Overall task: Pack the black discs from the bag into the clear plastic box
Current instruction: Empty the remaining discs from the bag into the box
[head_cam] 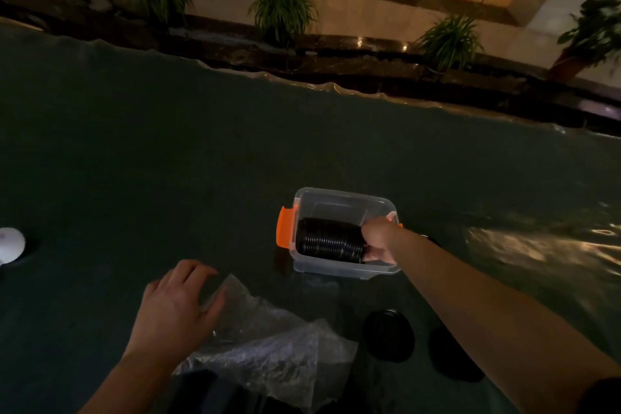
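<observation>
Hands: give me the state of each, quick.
Left hand: open, fingers resting on the plastic bag.
Right hand: inside the clear box, holding the row of black discs.

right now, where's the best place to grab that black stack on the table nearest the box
Probably from above, fingers and thumb across its round rim: the stack appears to lie flat and apart from the bag, with open cloth around it. The right hand is in the box.
</observation>
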A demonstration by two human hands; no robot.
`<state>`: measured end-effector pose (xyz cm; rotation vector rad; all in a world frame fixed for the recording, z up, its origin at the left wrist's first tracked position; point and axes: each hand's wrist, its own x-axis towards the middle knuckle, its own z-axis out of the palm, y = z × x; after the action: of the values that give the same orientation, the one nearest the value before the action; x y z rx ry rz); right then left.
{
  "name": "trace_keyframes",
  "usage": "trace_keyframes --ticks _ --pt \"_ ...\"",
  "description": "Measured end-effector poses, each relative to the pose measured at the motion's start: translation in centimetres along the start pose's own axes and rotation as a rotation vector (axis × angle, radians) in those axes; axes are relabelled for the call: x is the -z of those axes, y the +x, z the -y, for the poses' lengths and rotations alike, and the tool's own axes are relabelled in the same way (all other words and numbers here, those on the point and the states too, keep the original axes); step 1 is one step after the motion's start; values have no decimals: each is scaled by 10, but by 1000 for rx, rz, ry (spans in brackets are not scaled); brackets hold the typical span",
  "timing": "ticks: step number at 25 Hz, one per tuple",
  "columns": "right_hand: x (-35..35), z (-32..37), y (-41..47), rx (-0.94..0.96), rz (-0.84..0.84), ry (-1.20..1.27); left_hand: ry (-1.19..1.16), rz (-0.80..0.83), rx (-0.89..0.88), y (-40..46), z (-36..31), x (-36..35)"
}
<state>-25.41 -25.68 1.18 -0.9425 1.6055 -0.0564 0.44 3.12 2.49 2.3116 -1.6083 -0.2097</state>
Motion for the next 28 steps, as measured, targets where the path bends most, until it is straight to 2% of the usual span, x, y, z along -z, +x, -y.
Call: trace_keyframes --ticks 11,15,19,20,24,28 --pt "11 0 -30 120 24 -77 14 17 -33 0 -22 4" --pt "32 4 -74 277 -33 -244 -2 12 -51 1 -39 5" --pt "83 3 -115 426 -36 63 -46 8 -152 8 -75 7" --pt "99 -3 -124 465 -54 65 -60 13 -185 10 -89 7" --pt "150 -52 -138 607 -220 -186 -91 50 -318 18 -157 -5" --pt "186 -116 -129 629 -294 -432 -26 175 -387 19 -221 -39"
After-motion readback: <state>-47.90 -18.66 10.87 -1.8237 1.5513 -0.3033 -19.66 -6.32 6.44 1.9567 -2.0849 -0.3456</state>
